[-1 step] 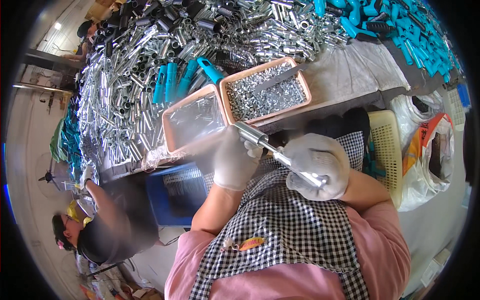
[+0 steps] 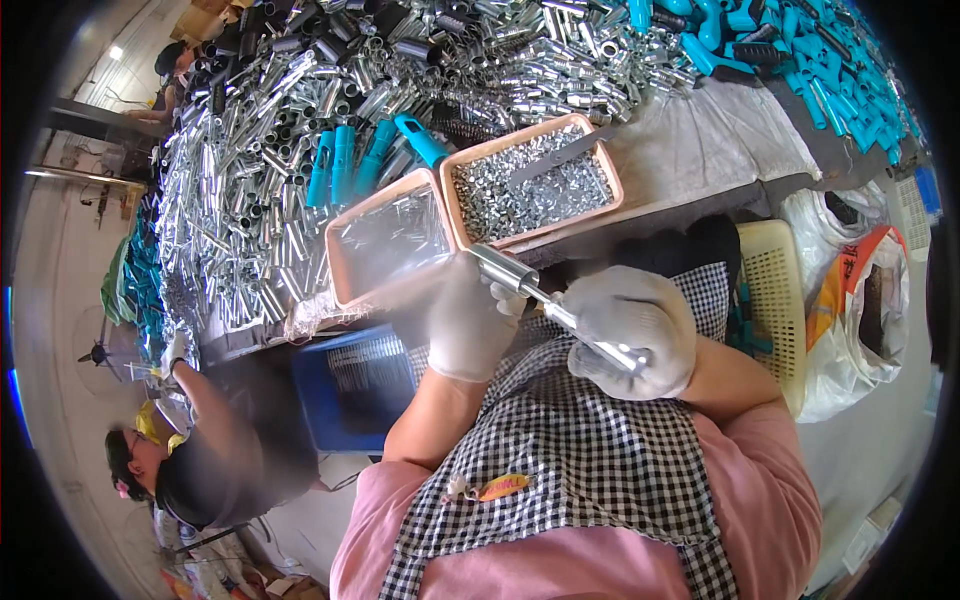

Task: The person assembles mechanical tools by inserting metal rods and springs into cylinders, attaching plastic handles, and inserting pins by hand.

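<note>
My left hand, in a white glove, is closed around the wide end of a shiny metal tube. A thinner metal rod runs from that tube toward my right hand. The right hand, also gloved, is wrapped round the rod, whose bright end shows below the fingers. Just beyond my hands stands a pink tray of small metal pieces, with a flat dark strip lying across it. Touching it on the left is a second pink tray, lined with clear plastic.
A large heap of metal tubes covers the bench, with teal tubes at its edge. Teal handles lie far right. A blue bin stands left, a cream basket right. Another person works at left.
My right hand has shifted very slightly to the left, together with the rod's near end. The left hand keeps its place on the metal tube.
</note>
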A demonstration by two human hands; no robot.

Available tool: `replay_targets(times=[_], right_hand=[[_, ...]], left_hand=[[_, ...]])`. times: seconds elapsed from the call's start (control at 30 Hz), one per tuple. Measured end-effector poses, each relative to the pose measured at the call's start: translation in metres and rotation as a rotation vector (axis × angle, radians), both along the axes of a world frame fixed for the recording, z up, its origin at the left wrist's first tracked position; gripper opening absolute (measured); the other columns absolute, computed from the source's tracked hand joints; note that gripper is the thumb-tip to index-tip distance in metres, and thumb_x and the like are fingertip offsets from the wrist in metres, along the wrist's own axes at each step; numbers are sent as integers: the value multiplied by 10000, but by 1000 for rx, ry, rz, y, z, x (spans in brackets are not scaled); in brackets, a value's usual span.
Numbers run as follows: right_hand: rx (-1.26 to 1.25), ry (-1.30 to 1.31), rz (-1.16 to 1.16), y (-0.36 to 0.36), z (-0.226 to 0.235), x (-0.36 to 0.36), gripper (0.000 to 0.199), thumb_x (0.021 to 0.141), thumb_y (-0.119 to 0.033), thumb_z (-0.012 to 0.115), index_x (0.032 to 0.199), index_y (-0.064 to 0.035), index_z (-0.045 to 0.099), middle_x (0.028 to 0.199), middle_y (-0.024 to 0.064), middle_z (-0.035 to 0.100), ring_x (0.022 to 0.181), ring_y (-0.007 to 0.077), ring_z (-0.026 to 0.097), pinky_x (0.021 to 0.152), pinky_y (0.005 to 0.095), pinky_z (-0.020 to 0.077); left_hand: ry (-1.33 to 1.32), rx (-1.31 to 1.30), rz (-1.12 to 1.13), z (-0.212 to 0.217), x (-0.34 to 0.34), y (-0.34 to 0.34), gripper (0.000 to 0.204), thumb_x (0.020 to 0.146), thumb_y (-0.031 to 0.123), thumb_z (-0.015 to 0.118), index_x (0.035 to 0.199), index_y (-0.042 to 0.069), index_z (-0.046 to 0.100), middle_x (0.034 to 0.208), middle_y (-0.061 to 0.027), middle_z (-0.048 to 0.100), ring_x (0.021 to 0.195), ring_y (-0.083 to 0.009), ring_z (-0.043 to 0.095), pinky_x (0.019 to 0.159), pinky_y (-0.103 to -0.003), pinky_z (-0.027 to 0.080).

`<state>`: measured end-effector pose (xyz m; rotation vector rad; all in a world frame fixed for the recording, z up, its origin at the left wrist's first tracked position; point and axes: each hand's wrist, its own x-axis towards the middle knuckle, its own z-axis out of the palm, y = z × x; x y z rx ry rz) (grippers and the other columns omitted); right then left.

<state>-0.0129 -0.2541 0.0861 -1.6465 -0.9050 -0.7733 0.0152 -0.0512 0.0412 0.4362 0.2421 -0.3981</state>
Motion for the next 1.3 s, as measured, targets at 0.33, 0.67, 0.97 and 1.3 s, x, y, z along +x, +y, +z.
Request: replay_targets(times=[0.33,0.67,0.97,1.3], right_hand=[[-87,90,-131,-6,-3,-7,445,731,-83,817,1078,-7,549,999,160,667,804,301,700,654,359,583],[-165,147,-165,-16,-4,-17,406,748,-93,801,1055,-7,550,965,148,673,826,294,700,664,355,580],[-167,115,-198,-18,-3,-27,327,728,-18,767,970,-30,548,866,118,643,724,268,670,605,324,544],[621,920,104,-3,-45,-9,349,1031,-361,512,1038,-14,536,830,63,587,659,137,573,627,283,505]], left_hand=[[-339,698,201,-29,2,22,226,942,64,635,1137,-20,558,942,-91,623,756,-135,597,685,-244,516],[-301,815,203,0,-10,-9,219,1006,229,546,1053,19,591,845,-57,650,631,-113,592,577,-232,473],[-1142,2208,511,-2,9,34,252,979,247,579,1038,5,618,901,-86,666,720,-185,641,627,-300,533],[-221,178,230,-25,13,42,271,1005,259,536,1069,2,594,896,-102,657,681,-155,613,572,-248,482]])
